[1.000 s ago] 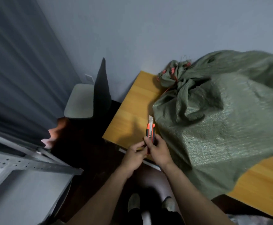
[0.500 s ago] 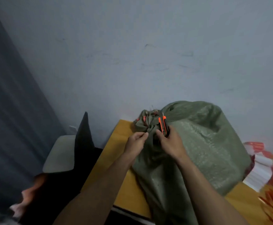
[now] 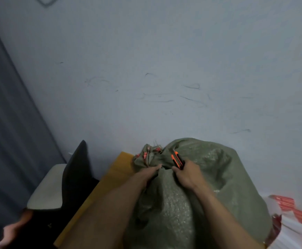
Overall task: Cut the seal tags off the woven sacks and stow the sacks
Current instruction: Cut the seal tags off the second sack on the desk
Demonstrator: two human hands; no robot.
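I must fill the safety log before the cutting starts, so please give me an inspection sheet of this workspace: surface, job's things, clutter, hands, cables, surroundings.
Surface: yellow wooden table, mostly covered by the sack.
Job's things: large green woven sack lies on the table, its bunched neck toward the wall; red seal tags sit at that neck; orange-and-black utility knife is beside the neck.
Clutter: red-and-white printed stack to the right of the sack, blurred.
Hands: left hand grips the sack's neck; right hand holds the knife.
Cables: nothing seen.
Surroundings: grey-seated chair with black back left of the table; dark grey curtain; pale scuffed wall.
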